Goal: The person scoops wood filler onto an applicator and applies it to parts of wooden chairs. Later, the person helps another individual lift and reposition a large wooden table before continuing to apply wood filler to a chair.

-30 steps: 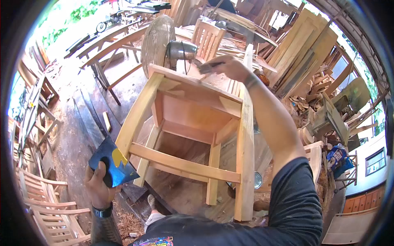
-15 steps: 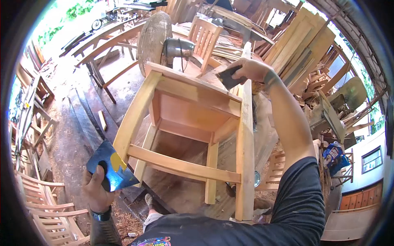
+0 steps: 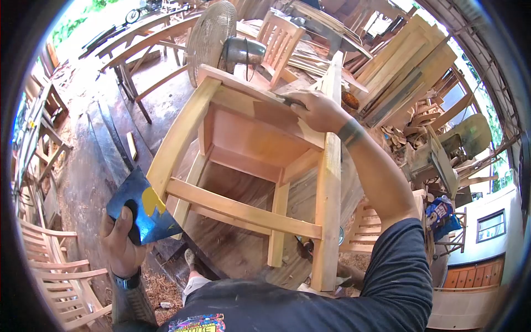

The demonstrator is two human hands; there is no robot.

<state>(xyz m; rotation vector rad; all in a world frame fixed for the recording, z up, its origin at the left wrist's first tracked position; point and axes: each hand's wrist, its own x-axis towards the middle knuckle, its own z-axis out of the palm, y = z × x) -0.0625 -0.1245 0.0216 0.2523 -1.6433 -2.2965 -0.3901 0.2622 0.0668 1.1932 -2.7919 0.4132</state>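
Observation:
A wooden chair frame [image 3: 243,209] lies tipped in front of me, its underside facing me. My left hand [image 3: 123,240] grips a blue metal plate [image 3: 145,213] by its edge, thumb on top. A yellow paste patch [image 3: 153,202] sits on the plate, beside the frame's left leg. At the frame's top rail, my right hand [image 3: 321,110] is closed on a thin dark scraper [image 3: 290,100], which lies close against the upper edge of the wood.
A standing fan [image 3: 213,44] is behind the frame. Slatted chairs [image 3: 279,41] stand at the back and at the lower left [image 3: 61,265]. Wooden boards [image 3: 412,61] lean at the upper right, near scrap wood. A blue bag [image 3: 442,216] lies at right.
The right hand first lifted the scraper away from the rail, showing its dark blade, then brought it back down to the top edge. The left hand and plate shifted slightly left and up.

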